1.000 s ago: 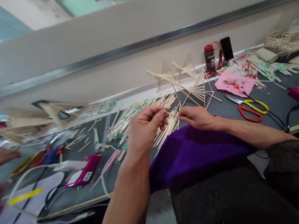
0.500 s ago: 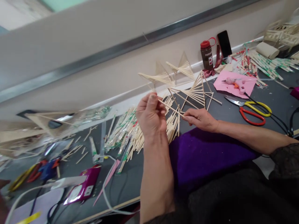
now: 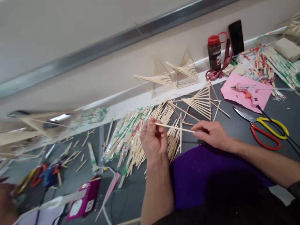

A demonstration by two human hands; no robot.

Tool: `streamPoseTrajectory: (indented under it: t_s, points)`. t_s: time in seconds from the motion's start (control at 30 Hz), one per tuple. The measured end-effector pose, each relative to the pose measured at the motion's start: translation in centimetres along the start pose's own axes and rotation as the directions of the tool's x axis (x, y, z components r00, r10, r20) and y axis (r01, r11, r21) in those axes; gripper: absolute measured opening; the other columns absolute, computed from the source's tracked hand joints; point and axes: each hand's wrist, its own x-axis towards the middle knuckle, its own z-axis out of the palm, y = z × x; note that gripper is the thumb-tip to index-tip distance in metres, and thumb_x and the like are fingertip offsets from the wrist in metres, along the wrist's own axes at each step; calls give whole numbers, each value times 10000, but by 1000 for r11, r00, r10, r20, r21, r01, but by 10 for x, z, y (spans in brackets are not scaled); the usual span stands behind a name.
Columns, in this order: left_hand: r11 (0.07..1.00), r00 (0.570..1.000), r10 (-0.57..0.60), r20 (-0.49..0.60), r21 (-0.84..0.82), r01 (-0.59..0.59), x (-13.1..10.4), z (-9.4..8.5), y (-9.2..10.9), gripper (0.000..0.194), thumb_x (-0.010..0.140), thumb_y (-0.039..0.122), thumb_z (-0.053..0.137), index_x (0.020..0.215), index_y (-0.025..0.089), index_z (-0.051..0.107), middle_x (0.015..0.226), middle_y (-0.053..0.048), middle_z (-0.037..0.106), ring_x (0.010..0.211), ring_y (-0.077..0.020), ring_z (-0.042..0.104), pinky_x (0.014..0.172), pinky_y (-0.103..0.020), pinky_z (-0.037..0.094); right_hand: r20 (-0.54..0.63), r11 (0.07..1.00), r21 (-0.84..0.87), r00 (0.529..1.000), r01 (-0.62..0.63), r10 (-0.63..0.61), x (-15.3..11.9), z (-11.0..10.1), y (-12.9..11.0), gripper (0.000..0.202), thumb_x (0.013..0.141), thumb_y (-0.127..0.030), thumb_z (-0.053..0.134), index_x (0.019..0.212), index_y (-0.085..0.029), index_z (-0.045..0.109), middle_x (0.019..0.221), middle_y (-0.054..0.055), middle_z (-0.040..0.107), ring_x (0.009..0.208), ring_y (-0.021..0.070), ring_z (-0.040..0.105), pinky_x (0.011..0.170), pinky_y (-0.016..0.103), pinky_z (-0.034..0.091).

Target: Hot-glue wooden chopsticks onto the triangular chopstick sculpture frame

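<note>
A single wooden chopstick (image 3: 174, 127) stretches between my two hands above the table. My left hand (image 3: 153, 137) pinches one end between thumb and fingers, palm turned toward me. At the other end, the fingertips of my right hand (image 3: 209, 134) close on the stick. Just beyond my hands stands a twisted frame of glued chopsticks (image 3: 199, 101), with sticks fanned along it. Loose bare chopsticks (image 3: 140, 150) lie in a pile behind and beside my left hand. Wrapped chopsticks (image 3: 122, 134) lie to the left of that pile.
Red-and-yellow scissors (image 3: 262, 125) and a pink glue gun (image 3: 248, 93) on pink paper lie at right. Behind are a bottle (image 3: 214, 53), a phone (image 3: 236, 37) and two finished-looking stick frames (image 3: 161, 79). A magenta box (image 3: 85, 198) and another person's blurred hand (image 3: 8, 203) are at left.
Both hands sit lower in view, and the chopstick has gone from slanting to nearly level. My view has shifted slightly. The other person's hand shows more at the lower left.
</note>
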Motion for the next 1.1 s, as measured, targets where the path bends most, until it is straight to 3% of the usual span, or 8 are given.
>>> streamPoseTrajectory:
  t_s: [0.1, 0.27, 0.37, 0.47, 0.53, 0.67, 0.9, 1.1]
  points:
    - [980, 990, -133, 44, -142, 138, 1, -12, -12, 332, 537, 337, 908, 713, 190, 667, 579, 63, 503, 467, -23, 427, 360, -105, 318, 69, 998, -62, 998, -4, 8, -4, 5, 1, 165, 870, -276, 594, 933, -173, 707, 677, -15, 661, 590, 89, 573, 590, 193, 433]
    - [936, 974, -167, 152, -286, 205, 5, -23, -24, 329, 546, 320, 911, 658, 182, 634, 521, 75, 363, 431, -45, 350, 347, -140, 346, 152, 978, -187, 986, 92, -64, -12, 13, 9, 189, 920, -300, 573, 1008, -199, 707, 845, 12, 744, 741, 112, 676, 704, 194, 491]
    - [932, 974, -162, 159, -299, 204, 8, -29, -27, 348, 536, 320, 914, 624, 180, 607, 511, 75, 329, 425, -58, 334, 344, -160, 350, 110, 955, -237, 981, 181, -159, -14, 15, 13, 248, 971, -295, 489, 1023, -189, 707, 931, 43, 751, 848, 128, 690, 782, 212, 515]
    - [937, 980, -147, 135, -299, 182, 9, -31, -28, 362, 526, 329, 918, 606, 179, 599, 502, 73, 342, 422, -57, 336, 346, -157, 344, 42, 940, -236, 969, 246, -243, -14, 15, 14, 282, 983, -257, 449, 1048, -161, 705, 886, 59, 736, 806, 127, 679, 767, 223, 531]
    - [941, 981, -146, 129, -289, 178, 9, -30, -28, 355, 519, 332, 921, 611, 182, 614, 497, 72, 368, 422, -52, 347, 348, -149, 342, 6, 952, -199, 972, 231, -234, -14, 12, 13, 262, 969, -236, 470, 1039, -160, 711, 844, 51, 724, 776, 121, 671, 744, 220, 537]
    - [950, 976, -172, 137, -240, 201, 6, -25, -30, 337, 522, 355, 919, 646, 190, 652, 517, 64, 449, 439, -42, 393, 357, -133, 337, -2, 990, -116, 996, 84, -84, -14, 2, 11, 181, 902, -192, 563, 960, -192, 735, 812, 19, 727, 743, 111, 673, 728, 218, 541]
    - [953, 969, -232, 82, -183, 243, 5, -22, -37, 166, 686, 295, 826, 722, 197, 697, 584, 34, 564, 472, -35, 466, 380, -128, 354, -57, 997, -72, 998, -32, 28, -9, -12, 11, 135, 843, -172, 607, 882, -149, 734, 806, 44, 723, 662, 103, 652, 648, 225, 528]
    - [947, 972, -227, 69, -218, 236, 5, -21, -34, 193, 634, 268, 863, 760, 215, 726, 618, 44, 609, 482, -26, 488, 381, -111, 367, -48, 994, -106, 998, 34, -39, -6, -18, 7, 157, 842, -168, 606, 921, -135, 738, 749, 25, 707, 615, 81, 611, 630, 206, 506]
